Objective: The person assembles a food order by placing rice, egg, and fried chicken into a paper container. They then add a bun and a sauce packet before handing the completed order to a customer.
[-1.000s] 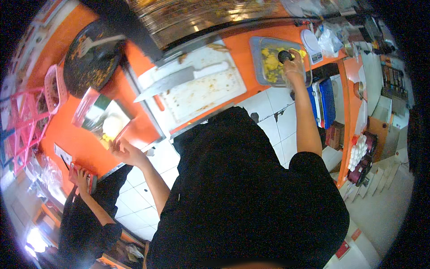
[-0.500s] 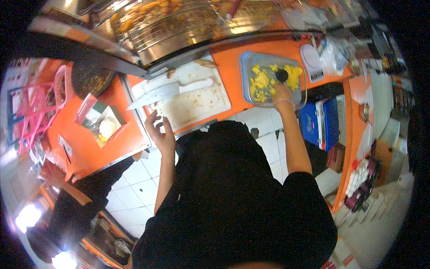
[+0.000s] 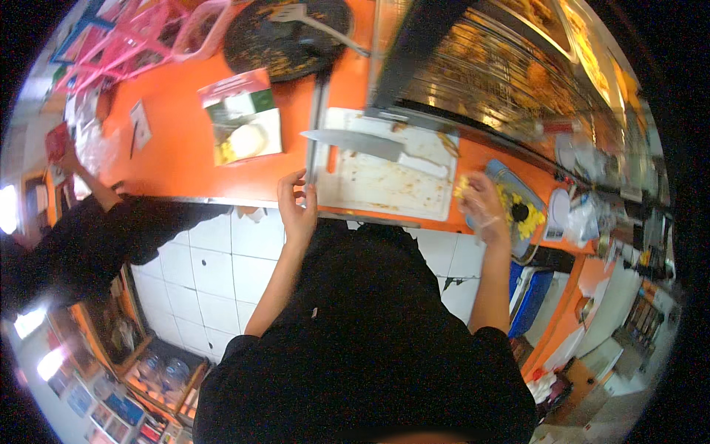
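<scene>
- Two bare forearms reach from black sleeves to the orange tabletop [image 3: 163,166], ending in two hands.
- The right hand [image 3: 486,206], right of centre, seems to wear a thin clear glove; its bent fingers grip a few small yellow food pieces [image 3: 463,184], somewhat blurred, at the fingertips.
- The left hand [image 3: 297,211], at the tabletop's front edge near mid-frame, is loosely curled with thumb and fingers apart, gripping nothing.
- One blue-grey rectangular container [image 3: 501,172], right of centre and partly behind the right hand and forearm, holds many more such pieces and one round black object [image 3: 521,213].
- The food is bright yellow, in soft-looking, irregular lumps.
- One pink, green and white printed sheet [image 3: 250,101], left of the frame's centre, carries one smooth white mound [image 3: 248,139] with yellow bits [image 3: 227,153] just beside it.
- One white rectangular cutting board [image 3: 384,189], mid-frame, is smeared with brown crumbs; one white-handled knife [image 3: 362,143] lies across it.
- One round black pan [image 3: 250,53], upper left of centre, contains brown crumbs and one pale spatula [image 3: 290,12].
- Pink plastic baskets [image 3: 203,29] stand upper left; I cannot count them surely.
- One co-worker's hand [image 3: 69,157], far left, is at a red object [image 3: 56,142].
</scene>
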Available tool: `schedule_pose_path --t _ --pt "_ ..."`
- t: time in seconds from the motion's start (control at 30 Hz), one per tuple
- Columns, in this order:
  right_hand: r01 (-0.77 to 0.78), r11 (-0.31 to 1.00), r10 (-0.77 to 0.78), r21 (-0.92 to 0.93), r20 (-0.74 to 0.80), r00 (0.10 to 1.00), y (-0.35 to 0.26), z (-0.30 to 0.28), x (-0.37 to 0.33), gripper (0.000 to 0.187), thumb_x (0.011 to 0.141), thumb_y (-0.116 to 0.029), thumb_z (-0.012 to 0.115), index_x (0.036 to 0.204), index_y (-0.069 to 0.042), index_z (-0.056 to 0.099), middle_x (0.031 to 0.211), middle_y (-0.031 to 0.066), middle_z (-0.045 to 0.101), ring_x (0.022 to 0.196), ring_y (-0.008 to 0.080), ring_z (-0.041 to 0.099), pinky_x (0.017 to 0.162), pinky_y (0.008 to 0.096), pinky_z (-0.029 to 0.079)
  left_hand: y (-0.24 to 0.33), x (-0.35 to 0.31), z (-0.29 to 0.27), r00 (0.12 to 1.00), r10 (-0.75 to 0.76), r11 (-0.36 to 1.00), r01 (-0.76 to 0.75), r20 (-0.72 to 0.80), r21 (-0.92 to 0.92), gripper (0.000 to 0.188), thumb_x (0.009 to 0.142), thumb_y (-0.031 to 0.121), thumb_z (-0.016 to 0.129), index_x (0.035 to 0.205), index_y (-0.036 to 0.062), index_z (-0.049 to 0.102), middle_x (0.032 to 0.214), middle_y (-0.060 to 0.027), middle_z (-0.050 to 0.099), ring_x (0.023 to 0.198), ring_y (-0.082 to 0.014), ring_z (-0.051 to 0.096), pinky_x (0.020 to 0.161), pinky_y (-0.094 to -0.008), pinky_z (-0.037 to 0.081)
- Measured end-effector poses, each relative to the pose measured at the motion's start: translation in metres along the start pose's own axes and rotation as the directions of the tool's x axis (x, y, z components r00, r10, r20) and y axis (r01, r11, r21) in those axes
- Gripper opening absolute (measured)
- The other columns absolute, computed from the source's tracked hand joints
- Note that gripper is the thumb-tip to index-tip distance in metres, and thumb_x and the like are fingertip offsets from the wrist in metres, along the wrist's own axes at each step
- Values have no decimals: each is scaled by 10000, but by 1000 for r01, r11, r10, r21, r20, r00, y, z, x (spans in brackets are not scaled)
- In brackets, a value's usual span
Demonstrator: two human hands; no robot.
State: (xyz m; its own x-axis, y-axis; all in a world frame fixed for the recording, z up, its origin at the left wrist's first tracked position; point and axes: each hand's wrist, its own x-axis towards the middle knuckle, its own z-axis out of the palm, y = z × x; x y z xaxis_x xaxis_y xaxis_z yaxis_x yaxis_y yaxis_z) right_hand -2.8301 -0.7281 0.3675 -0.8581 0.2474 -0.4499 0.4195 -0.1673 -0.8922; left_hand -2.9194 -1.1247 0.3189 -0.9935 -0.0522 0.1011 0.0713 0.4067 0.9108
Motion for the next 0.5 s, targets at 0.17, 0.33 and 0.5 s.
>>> schedule_pose_path --t 0.17,0.33,0.5 --pt "43 987 -119 157 517 848 -21 238 92 372 894 -119 708 1234 -60 569 1059 43 614 876 139 608 722 307 527 -34 19 -63 991 -69 998 68 -117 -14 317 911 2 631 1224 27 586 1179 -106 568 975 -186 588 715 -275 517" --pt "61 997 -18 -49 618 786 -25 427 142 338 870 -116 735 1176 -38 612 936 95 670 784 151 653 671 318 557 -71 42 -108 978 -123 992 127 -168 13 362 910 7 630 1265 27 565 1202 -103 550 1014 -192 577 732 -274 524" --pt "489 792 -286 -365 487 825 -10 481 150 203 833 -87 717 1024 -29 679 894 84 675 835 150 658 683 291 547 -112 88 -133 976 -74 978 111 -207 176 681 907 112 689 1491 26 349 1455 -218 379 1318 -374 409 943 -402 503"
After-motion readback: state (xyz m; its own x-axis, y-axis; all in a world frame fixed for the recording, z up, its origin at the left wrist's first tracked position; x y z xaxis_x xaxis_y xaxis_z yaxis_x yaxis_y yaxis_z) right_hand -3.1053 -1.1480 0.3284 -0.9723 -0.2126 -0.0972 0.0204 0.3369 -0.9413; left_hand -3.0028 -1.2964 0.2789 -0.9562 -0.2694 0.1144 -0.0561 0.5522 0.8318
